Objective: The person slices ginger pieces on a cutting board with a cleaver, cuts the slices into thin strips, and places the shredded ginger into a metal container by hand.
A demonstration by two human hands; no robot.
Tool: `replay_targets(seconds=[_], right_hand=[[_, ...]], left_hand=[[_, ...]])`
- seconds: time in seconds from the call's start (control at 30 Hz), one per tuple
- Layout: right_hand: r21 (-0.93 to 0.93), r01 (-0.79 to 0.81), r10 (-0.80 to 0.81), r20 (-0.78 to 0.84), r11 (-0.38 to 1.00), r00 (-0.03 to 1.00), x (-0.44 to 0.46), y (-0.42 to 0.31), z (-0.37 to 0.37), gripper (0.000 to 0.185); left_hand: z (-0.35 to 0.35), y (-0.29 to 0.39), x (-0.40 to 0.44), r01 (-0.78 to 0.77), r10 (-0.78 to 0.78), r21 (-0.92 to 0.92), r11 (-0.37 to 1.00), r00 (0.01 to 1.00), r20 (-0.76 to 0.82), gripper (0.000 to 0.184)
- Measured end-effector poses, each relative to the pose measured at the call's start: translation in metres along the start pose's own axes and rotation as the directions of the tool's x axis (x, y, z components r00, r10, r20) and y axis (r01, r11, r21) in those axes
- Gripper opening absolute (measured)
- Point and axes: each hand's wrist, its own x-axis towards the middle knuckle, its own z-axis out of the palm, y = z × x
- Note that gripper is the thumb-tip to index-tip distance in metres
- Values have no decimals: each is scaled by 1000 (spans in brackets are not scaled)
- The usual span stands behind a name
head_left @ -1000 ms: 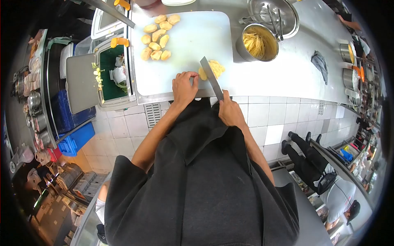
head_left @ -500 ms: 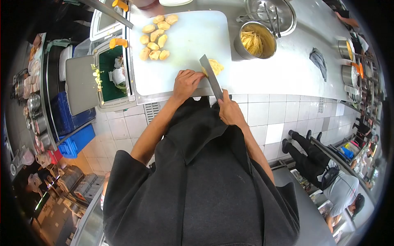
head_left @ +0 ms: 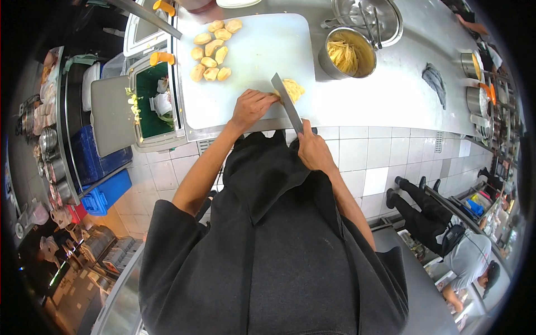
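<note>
My right hand (head_left: 314, 149) is closed round the handle of a cleaver (head_left: 288, 105), whose broad blade stands across the near part of the white cutting board (head_left: 262, 50). Just left of the blade, my left hand (head_left: 252, 108) has its fingers bunched together on a piece of potato, mostly hidden under the fingertips. On the blade's right side lies a small heap of thin-cut yellow potato (head_left: 293, 89). Several whole peeled potatoes (head_left: 210, 62) sit in rows at the board's far left. Beyond the board's right edge, a steel pot (head_left: 325, 62) holds yellow shreds (head_left: 344, 57).
Behind the pot is a steel bowl (head_left: 397, 22) with tongs-like utensils. A grey cloth (head_left: 434, 85) lies on the steel counter (head_left: 391, 103). Left of the board stands an open green-lined bin (head_left: 146, 120). Another person (head_left: 469, 257) is at the lower right.
The cleaver and both hands stay almost in place at the board, with only a slight shift of the left hand and forearm to the left. The person at lower right has moved slightly.
</note>
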Motion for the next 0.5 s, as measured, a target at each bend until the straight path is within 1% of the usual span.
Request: replay_targets(seconds=[0.03, 0.1, 0.13, 0.2, 0.3, 0.37, 0.4, 0.5], right_hand=[[-1, -1, 1, 6, 1000, 1000, 0, -1, -1, 28], [-2, -1, 1, 14, 1000, 1000, 0, -1, -1, 28], [-4, 22, -22, -4, 1000, 1000, 0, -1, 0, 27], [-8, 45, -45, -22, 999, 999, 0, -2, -1, 27], [-1, 25, -25, 5, 1000, 1000, -1, -8, -8, 26], [-19, -56, 57, 23, 998, 998, -5, -14, -11, 26], [-22, -57, 57, 26, 998, 998, -6, -16, -14, 26], [-76, -95, 99, 51, 993, 994, -12, -20, -17, 27]], left_hand=[[-1, 0, 0, 0, 0, 0, 1000, 1000, 0, 17], [-2, 1, 1, 5, -7, 28, 1000, 998, 56, 20], [-3, 2, 2, 6, -8, 28, 1000, 998, 55, 20], [-3, 3, 3, -4, 0, 70, 998, 998, 61, 14], [-2, 2, 3, -4, -1, 75, 997, 998, 62, 16], [-3, 2, 2, 2, -8, 79, 997, 996, 83, 19], [-3, 1, 3, 1, -9, 82, 997, 994, 105, 21], [-3, 2, 3, 6, -12, 67, 998, 995, 94, 24]])
